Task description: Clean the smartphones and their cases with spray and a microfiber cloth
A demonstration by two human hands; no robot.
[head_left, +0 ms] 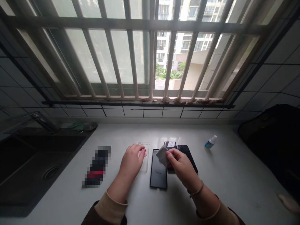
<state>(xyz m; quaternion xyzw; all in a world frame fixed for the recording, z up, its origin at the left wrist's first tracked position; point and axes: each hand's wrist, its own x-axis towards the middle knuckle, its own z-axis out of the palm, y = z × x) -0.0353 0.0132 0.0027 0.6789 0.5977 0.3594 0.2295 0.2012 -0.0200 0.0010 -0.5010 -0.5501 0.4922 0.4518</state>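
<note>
Grey cloth (162,156) is pinched in right grip (179,161); likely light, limp, best taken by an edge. Left grip (134,156) is seen over clear case (145,165); closure can't be told.

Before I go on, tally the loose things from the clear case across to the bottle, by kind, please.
Dark phone-like slabs: 3
Clear phone case: 1
Pink piece at the left hand: 1
Folded grey cloth in the right hand: 1
White-capped bottle: 1
Total: 7
</note>
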